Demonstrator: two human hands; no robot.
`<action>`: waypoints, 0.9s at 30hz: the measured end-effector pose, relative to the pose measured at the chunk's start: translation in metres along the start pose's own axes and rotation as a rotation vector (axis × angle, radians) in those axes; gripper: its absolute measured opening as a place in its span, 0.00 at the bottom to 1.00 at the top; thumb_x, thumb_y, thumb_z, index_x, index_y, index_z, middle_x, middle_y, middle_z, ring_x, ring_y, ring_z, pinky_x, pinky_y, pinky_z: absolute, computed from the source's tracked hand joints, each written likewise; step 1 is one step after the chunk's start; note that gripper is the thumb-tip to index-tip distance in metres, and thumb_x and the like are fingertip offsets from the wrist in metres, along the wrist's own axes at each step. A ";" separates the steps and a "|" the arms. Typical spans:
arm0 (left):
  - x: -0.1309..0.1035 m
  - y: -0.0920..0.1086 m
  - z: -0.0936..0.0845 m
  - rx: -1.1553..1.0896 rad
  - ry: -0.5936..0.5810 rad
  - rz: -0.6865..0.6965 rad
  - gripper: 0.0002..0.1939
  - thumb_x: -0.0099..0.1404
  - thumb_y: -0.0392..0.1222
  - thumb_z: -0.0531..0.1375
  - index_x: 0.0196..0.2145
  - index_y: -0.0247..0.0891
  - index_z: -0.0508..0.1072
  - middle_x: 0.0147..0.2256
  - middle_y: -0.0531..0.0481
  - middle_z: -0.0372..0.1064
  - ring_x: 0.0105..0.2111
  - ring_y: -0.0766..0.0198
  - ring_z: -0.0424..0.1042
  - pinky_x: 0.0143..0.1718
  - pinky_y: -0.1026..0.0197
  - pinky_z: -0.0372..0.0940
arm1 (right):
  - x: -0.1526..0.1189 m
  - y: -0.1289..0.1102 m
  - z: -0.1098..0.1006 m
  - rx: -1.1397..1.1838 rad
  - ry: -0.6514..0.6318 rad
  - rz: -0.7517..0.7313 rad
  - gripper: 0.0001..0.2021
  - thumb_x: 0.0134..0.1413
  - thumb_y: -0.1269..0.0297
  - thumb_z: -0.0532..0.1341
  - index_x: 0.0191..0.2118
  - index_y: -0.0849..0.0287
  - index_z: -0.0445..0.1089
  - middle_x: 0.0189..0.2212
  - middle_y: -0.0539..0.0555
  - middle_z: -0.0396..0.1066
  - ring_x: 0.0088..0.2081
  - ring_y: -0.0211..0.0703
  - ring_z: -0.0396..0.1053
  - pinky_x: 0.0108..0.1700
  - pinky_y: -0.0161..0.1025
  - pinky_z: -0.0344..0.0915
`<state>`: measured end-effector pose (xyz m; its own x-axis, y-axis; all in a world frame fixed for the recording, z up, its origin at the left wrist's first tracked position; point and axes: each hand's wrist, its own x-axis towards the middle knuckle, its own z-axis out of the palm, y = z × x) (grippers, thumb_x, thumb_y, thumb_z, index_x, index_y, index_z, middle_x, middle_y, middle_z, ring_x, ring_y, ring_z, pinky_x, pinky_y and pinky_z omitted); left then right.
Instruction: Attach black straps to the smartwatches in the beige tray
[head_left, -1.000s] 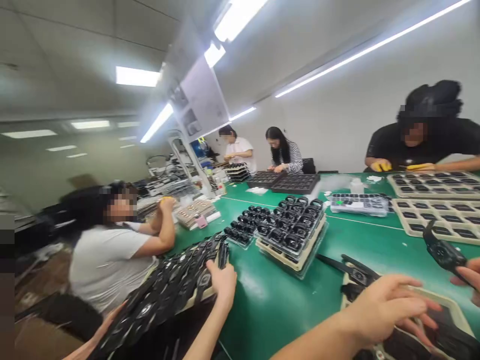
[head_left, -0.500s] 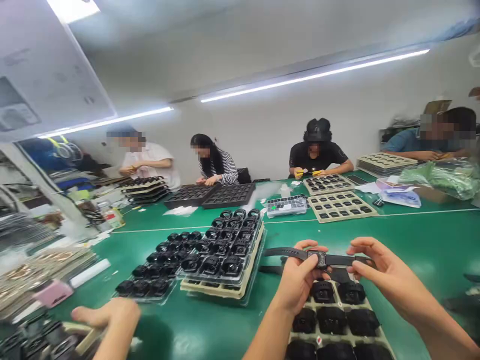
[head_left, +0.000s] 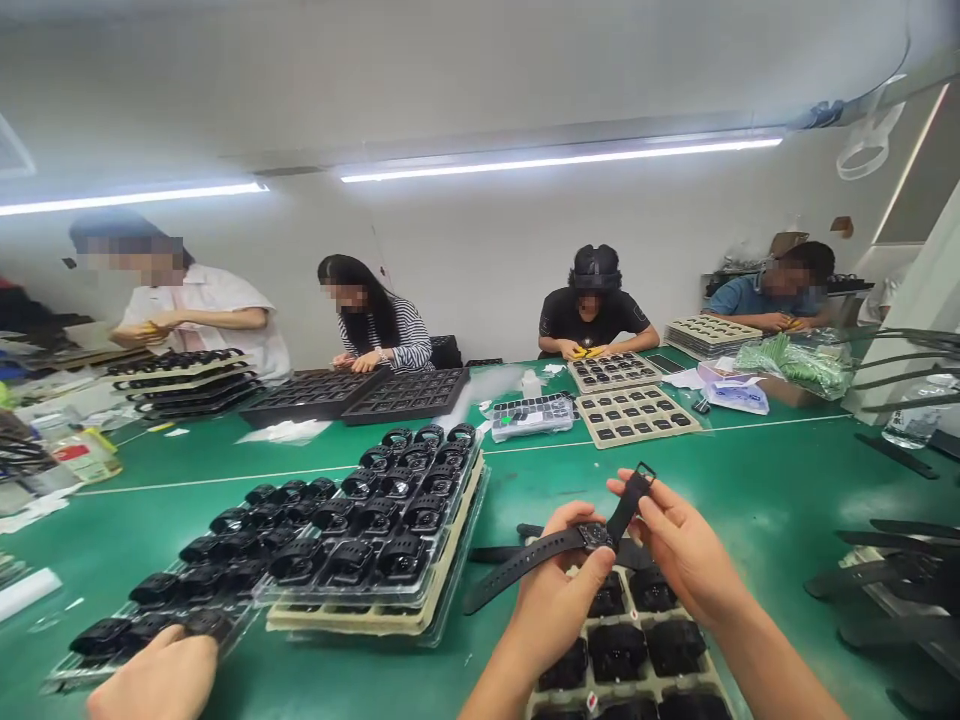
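A black watch (head_left: 598, 536) is held over a beige tray (head_left: 634, 606) of black watches. My left hand (head_left: 559, 590) grips its case, thumb on top, with the perforated strap part hanging down to the left. In my right hand (head_left: 686, 545) the buckle part of the strap is pinched and bent upward. Other black straps (head_left: 499, 553) lie on the green table behind my left hand.
Stacked trays of black watches (head_left: 375, 520) stand left of my hands. Another person's hand (head_left: 161, 675) touches the lower-left tray. Loose watches (head_left: 900, 580) are piled at right. Several people sit across the green table (head_left: 780, 480).
The view has turned right. The buckle part of the strap, stretched out flat before, is now bent up in my right hand. The other person's hand has moved onto the lower-left watch tray.
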<state>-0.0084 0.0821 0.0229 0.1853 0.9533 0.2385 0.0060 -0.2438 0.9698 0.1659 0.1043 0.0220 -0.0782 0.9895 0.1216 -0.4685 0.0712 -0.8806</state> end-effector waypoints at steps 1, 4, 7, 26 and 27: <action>-0.001 0.000 0.001 0.119 -0.005 0.009 0.20 0.66 0.50 0.63 0.53 0.43 0.68 0.48 0.44 0.73 0.40 0.56 0.76 0.43 0.53 0.71 | 0.000 0.002 0.001 -0.039 -0.013 0.013 0.25 0.53 0.44 0.72 0.53 0.50 0.77 0.51 0.55 0.78 0.46 0.47 0.72 0.48 0.40 0.67; -0.003 0.002 0.004 0.439 -0.025 0.065 0.21 0.67 0.50 0.61 0.55 0.44 0.66 0.40 0.48 0.75 0.34 0.56 0.76 0.36 0.56 0.70 | -0.001 0.010 0.007 -0.079 -0.007 0.065 0.28 0.50 0.40 0.72 0.52 0.51 0.77 0.45 0.54 0.80 0.47 0.50 0.72 0.52 0.43 0.65; -0.005 0.003 0.008 0.740 0.027 0.141 0.21 0.67 0.53 0.62 0.52 0.41 0.67 0.33 0.49 0.77 0.30 0.52 0.78 0.30 0.56 0.66 | -0.006 0.026 0.019 0.028 0.069 0.139 0.30 0.43 0.39 0.74 0.49 0.50 0.77 0.42 0.51 0.79 0.44 0.48 0.73 0.51 0.41 0.65; -0.018 0.012 0.018 1.076 -0.024 0.669 0.13 0.75 0.44 0.50 0.48 0.36 0.70 0.32 0.44 0.78 0.30 0.52 0.77 0.26 0.57 0.64 | -0.018 0.025 0.017 0.241 0.036 0.395 0.23 0.47 0.52 0.75 0.49 0.55 0.78 0.35 0.51 0.78 0.39 0.45 0.74 0.41 0.35 0.70; -0.018 0.015 0.017 1.032 -0.090 0.684 0.17 0.74 0.49 0.52 0.51 0.35 0.70 0.35 0.42 0.78 0.32 0.51 0.77 0.28 0.56 0.66 | -0.019 0.023 0.016 0.245 0.035 0.385 0.23 0.48 0.53 0.75 0.49 0.56 0.78 0.36 0.51 0.78 0.38 0.43 0.74 0.39 0.34 0.70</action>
<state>0.0048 0.0581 0.0325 0.5212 0.5693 0.6358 0.6445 -0.7509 0.1441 0.1421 0.0856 0.0064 -0.2598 0.9419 -0.2130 -0.6054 -0.3307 -0.7240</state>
